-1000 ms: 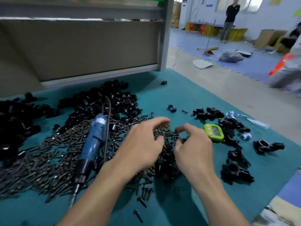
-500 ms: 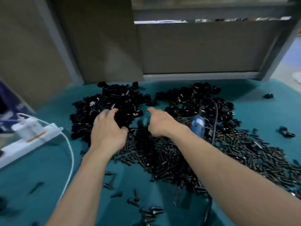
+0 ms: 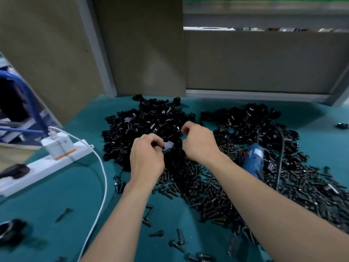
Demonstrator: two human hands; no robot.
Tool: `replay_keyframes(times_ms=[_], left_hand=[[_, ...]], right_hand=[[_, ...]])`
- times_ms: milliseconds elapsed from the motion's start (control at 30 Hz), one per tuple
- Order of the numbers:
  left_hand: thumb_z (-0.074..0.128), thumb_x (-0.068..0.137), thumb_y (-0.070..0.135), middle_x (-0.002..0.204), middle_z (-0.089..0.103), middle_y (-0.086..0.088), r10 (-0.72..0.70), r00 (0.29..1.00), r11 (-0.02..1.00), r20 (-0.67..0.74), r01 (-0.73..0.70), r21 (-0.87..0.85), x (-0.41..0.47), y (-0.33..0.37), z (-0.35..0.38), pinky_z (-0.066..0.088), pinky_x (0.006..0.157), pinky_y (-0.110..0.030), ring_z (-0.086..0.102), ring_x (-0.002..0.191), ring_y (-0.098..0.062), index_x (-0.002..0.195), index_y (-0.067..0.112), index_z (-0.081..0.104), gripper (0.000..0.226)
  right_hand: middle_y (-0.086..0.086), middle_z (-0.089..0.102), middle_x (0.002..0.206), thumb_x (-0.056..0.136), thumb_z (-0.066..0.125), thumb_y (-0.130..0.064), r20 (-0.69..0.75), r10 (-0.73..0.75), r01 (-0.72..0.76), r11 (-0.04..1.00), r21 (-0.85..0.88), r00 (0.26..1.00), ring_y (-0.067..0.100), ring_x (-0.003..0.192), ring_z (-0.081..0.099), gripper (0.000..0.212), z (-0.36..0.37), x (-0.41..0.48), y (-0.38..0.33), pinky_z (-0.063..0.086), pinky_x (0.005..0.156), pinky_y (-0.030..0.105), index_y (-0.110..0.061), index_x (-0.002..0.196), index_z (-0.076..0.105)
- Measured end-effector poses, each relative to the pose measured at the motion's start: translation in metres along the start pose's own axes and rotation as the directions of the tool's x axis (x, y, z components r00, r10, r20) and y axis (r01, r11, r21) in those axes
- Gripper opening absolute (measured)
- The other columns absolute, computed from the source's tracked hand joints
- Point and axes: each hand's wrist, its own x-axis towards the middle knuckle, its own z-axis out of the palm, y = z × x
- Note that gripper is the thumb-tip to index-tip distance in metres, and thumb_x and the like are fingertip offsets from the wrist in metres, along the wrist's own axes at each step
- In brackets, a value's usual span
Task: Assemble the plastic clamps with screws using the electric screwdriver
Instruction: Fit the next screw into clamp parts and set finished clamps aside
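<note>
A big heap of black plastic clamp halves point(image 3: 143, 125) lies at the back of the teal table, with a second heap point(image 3: 243, 121) to its right. My left hand point(image 3: 147, 157) pinches one clamp piece point(image 3: 168, 145) at the near edge of the left heap. Over the gap between the two heaps, my right hand point(image 3: 198, 144) hovers with curled fingers; whether it holds anything is hidden. Dark screws point(image 3: 217, 191) are spread thickly under my right forearm. The blue electric screwdriver point(image 3: 254, 160) lies on the screws to the right, untouched, its cable point(image 3: 281, 148) arching over it.
A white power strip point(image 3: 43, 167) with a plugged-in adapter point(image 3: 57, 146) and a white cord point(image 3: 103, 178) lies at the left. Loose screws point(image 3: 177, 241) dot the near table. Grey panels point(image 3: 255, 61) wall off the back. One black part point(image 3: 11, 229) sits at the near left edge.
The view has swung left from the screws and green timer to the clamp heaps. Both hands moved to the left heap, and my left hand has taken hold of a clamp piece.
</note>
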Motion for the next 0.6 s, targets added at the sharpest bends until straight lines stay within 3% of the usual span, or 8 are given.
replay_keyframes(times_ms=[100,200,267,400,533,600], left_hand=[[0.066,0.094,0.004,0.078,0.067,0.014,-0.094,0.988,0.949,-0.123,0.052,-0.312,-0.015,0.012,-0.009,0.042,0.055,-0.012,0.06,0.064,-0.001,0.077,0.032,0.062,0.033],[0.064,0.095,-0.004,0.07,0.069,0.011,-0.11,0.988,0.724,0.112,0.156,-0.672,-0.035,0.031,-0.015,0.055,0.056,-0.024,0.066,0.061,-0.005,0.085,0.022,0.062,0.028],[0.064,0.095,-0.006,0.071,0.07,0.008,-0.046,0.972,0.699,0.229,0.195,-0.688,-0.045,0.038,-0.017,0.056,0.057,-0.023,0.068,0.063,-0.008,0.094,0.018,0.065,0.024],[0.074,0.085,-0.01,0.073,0.069,0.005,0.09,0.934,0.776,0.345,0.152,-0.612,-0.057,0.035,-0.017,0.057,0.068,-0.022,0.066,0.068,-0.011,0.104,0.021,0.078,0.036],[0.075,0.083,-0.013,0.083,0.073,0.009,0.163,0.906,0.793,0.39,0.116,-0.599,-0.059,0.038,-0.012,0.056,0.079,-0.02,0.069,0.078,-0.008,0.109,0.026,0.079,0.048],[0.073,0.086,-0.01,0.091,0.08,0.005,0.202,0.899,0.818,0.388,0.063,-0.572,-0.055,0.044,-0.01,0.057,0.083,-0.021,0.073,0.086,-0.009,0.1,0.027,0.082,0.041]], right_hand=[[-0.013,0.069,0.111,0.091,0.068,-0.015,0.075,-0.062,0.029,0.923,0.383,0.995,0.018,0.103,0.066,0.04,-0.01,-0.034,-0.002,0.054,0.089,0.035,-0.037,0.125,0.063],[-0.001,0.077,0.091,0.091,0.067,-0.018,0.132,-0.109,-0.013,0.72,0.694,0.985,0.023,0.081,0.075,0.026,-0.013,-0.074,0.0,0.062,0.076,0.041,-0.034,0.111,0.067],[0.007,0.079,0.085,0.096,0.063,-0.009,0.111,-0.069,-0.048,0.593,0.804,0.991,0.02,0.068,0.073,0.018,-0.014,-0.095,0.009,0.059,0.063,0.034,-0.023,0.104,0.07],[0.006,0.077,0.081,0.104,0.059,-0.019,0.108,0.042,-0.112,0.567,0.816,0.993,0.017,0.069,0.069,0.024,-0.013,-0.123,0.029,0.056,0.068,0.035,-0.018,0.088,0.078],[0.016,0.073,0.084,0.105,0.053,-0.012,0.223,0.072,-0.232,0.168,0.958,0.972,0.022,0.069,0.067,0.031,-0.02,-0.132,0.033,0.057,0.064,0.03,-0.008,0.09,0.08],[0.018,0.075,0.092,0.104,0.055,-0.007,0.216,0.077,-0.225,0.135,0.965,0.973,0.023,0.074,0.07,0.022,-0.024,-0.133,0.034,0.059,0.067,0.029,-0.002,0.1,0.076]])
